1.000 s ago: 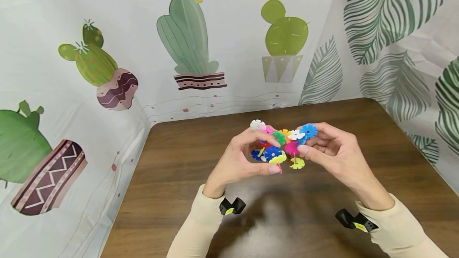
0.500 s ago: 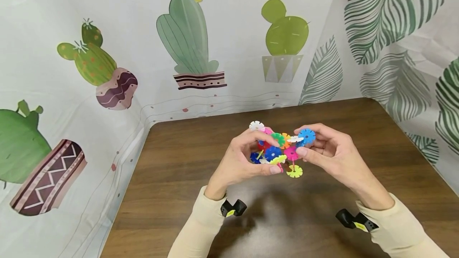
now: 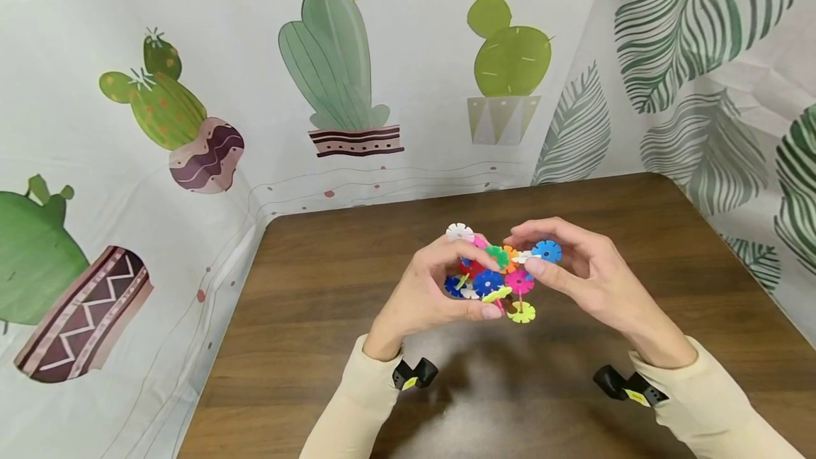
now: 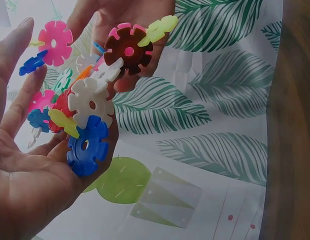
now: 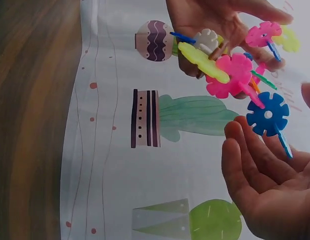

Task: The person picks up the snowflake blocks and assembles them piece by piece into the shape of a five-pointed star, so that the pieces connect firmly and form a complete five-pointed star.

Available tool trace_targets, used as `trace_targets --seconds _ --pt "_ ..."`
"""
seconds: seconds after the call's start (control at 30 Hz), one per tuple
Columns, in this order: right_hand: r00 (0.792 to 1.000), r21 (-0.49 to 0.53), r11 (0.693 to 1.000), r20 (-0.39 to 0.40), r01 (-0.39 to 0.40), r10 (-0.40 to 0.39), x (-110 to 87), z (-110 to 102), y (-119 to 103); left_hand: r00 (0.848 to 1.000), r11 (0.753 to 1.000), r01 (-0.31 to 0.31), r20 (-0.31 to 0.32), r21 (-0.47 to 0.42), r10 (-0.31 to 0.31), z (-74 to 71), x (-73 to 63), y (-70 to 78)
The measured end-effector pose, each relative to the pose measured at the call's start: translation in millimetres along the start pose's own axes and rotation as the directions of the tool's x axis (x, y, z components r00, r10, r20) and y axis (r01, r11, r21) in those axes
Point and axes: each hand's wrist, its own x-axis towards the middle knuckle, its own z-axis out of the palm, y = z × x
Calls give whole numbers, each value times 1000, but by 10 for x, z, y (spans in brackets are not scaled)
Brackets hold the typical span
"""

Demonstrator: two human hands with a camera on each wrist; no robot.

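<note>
A cluster of interlocking snowflake discs [image 3: 487, 282] in many colours hangs above the table in the head view. My left hand [image 3: 423, 285] grips its left side, thumb low by a yellow disc [image 3: 496, 295], fingers over the top near a green disc [image 3: 497, 258]. At the right end, a white disc and a light blue disc [image 3: 546, 251] stick out. Around that end lies my right hand [image 3: 593, 275], its thumb tip overlapping the white disc and its fingers behind. In the right wrist view a gap shows between that thumb and the blue disc [image 5: 267, 114].
A brown wooden table [image 3: 306, 303] lies under both hands. Behind it hangs a white cloth [image 3: 421, 55] printed with cacti and leaves. Each wrist bears a small black camera [image 3: 414, 374].
My right hand has shifted left along the cluster, and its index finger has loosened from the light blue disc and reaches past it. The cluster has dropped slightly; my left hand keeps its grip.
</note>
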Motion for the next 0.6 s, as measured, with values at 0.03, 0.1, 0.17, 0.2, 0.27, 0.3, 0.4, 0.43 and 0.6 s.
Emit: trace_targets --seconds 0.03,0.1,0.17,0.2,0.27,0.3,0.4,0.43,0.6 --pt "1000 2 1000 4 15 -15 11 1 -3 1000 1000 -2 0 -1 2 1 -7 -6" --pt "999 -3 999 -16 49 -49 22 10 -18 1000 1000 -4 -5 -3 4 1 -21 -18" --pt "991 -36 992 -49 122 -123 20 28 -34 1000 1000 -12 -14 -2 12 2 -35 -28" --pt "984 -63 984 -60 165 -169 13 44 -45 1000 1000 -21 -16 1 21 4 -40 -33" --pt "965 -156 957 -62 245 -257 -9 85 -67 999 999 -46 -17 13 46 10 -41 -41" --pt "954 -202 938 -48 282 -297 -19 110 -77 998 998 -59 -17 17 59 15 -38 -44" --pt "934 -296 891 10 344 -358 -35 180 -93 996 995 -91 -12 37 91 30 -31 -52" --pt "933 -309 885 20 349 -361 -40 193 -95 995 994 -96 -12 45 96 37 -25 -53" --pt "929 -274 893 9 357 -369 -45 212 -76 996 994 -89 -15 68 90 57 -15 -53"
